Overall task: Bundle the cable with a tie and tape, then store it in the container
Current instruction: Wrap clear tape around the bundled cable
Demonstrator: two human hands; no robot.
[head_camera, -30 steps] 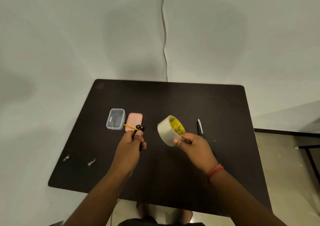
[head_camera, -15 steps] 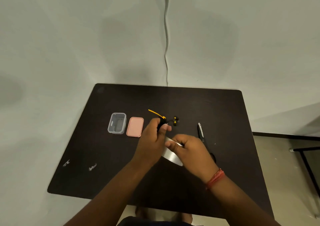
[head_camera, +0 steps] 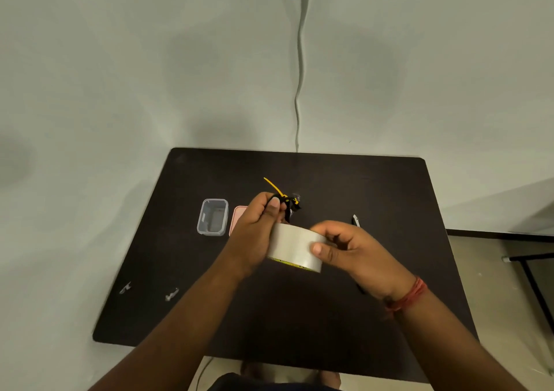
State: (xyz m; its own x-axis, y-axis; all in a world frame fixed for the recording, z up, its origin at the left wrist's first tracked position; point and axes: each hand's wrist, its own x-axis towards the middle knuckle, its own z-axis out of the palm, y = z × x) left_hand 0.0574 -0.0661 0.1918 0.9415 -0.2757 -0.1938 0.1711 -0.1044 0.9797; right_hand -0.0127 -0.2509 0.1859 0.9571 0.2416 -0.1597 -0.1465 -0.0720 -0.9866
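Above the table's centre, the tied cable (head_camera: 289,206) is pinched by the left hand (head_camera: 257,228); the tape roll (head_camera: 295,251) is clasped by the right hand (head_camera: 353,249). Taping is judged unfinished, and the open container (head_camera: 212,217) at nine o'clock is unfilled.

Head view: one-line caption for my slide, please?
Left hand pinches the tied cable bundle while right hand grips the tape roll.

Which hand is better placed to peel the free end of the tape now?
The left hand: it touches the tape roll, though it also pinches the tied cable. The right hand clasps the roll to steady it.
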